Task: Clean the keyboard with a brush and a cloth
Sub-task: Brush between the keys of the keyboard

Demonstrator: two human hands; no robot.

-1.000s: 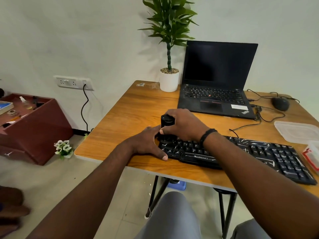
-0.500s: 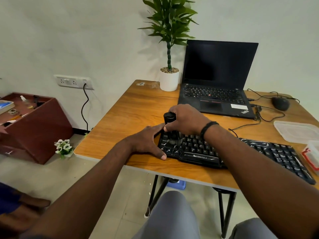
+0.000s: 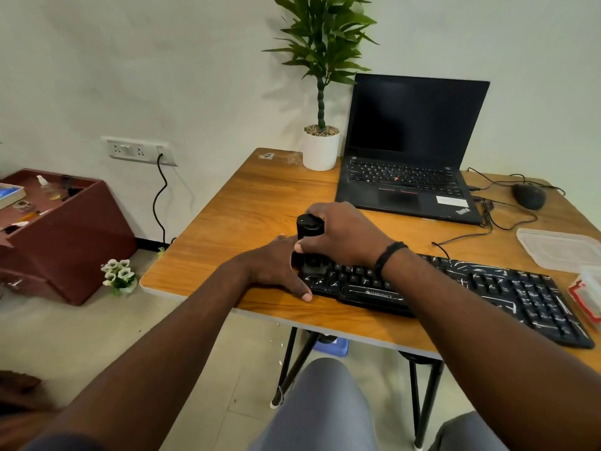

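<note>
While bracing the keyboard (image 3: 455,288) at nine o'clock with spread left hand (image 3: 276,265), holding right hand (image 3: 338,236) grip wrapped around upright brush (image 3: 309,227), bristles working keys.

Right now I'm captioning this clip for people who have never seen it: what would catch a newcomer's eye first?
First, the two hands meeting at the near left end of the black keyboard: the right hand grips an upright black brush on the keys, the left hand lies flat beside it. Behind them an open laptop with a dark screen stands by a potted plant at the wooden table's far edge.
</note>
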